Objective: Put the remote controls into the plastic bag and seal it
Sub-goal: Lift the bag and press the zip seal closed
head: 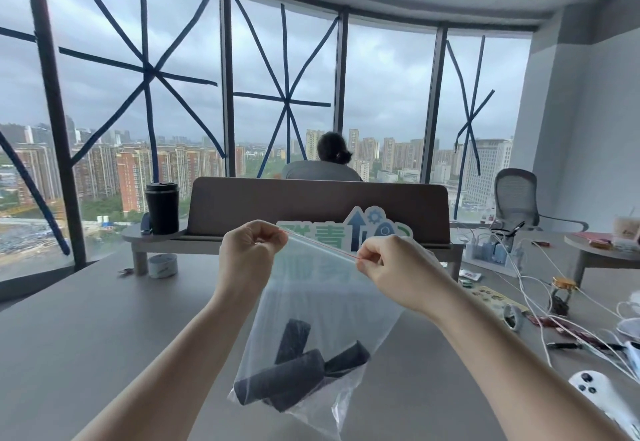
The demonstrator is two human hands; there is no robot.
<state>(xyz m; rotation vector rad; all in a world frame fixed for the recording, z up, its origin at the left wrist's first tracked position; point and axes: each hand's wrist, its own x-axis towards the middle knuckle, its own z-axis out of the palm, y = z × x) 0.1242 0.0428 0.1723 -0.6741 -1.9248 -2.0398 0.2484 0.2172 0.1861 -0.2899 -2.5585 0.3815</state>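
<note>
Both hands (247, 255) (388, 267) pinch plastic bag (329, 305) seal (held taut); remotes (298, 371) inside, long axes tilted up-right.

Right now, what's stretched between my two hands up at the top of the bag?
In the head view, the plastic bag's red zip strip runs taut from the left hand to the right hand, each pinching one end; nothing else lies between them.

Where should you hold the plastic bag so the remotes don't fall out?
Hold the plastic bag by its top strip, one end in each hand, coming from the sides, as the left hand and right hand do. The dark remotes weigh down the bottom, so it hangs with its mouth up.
</note>
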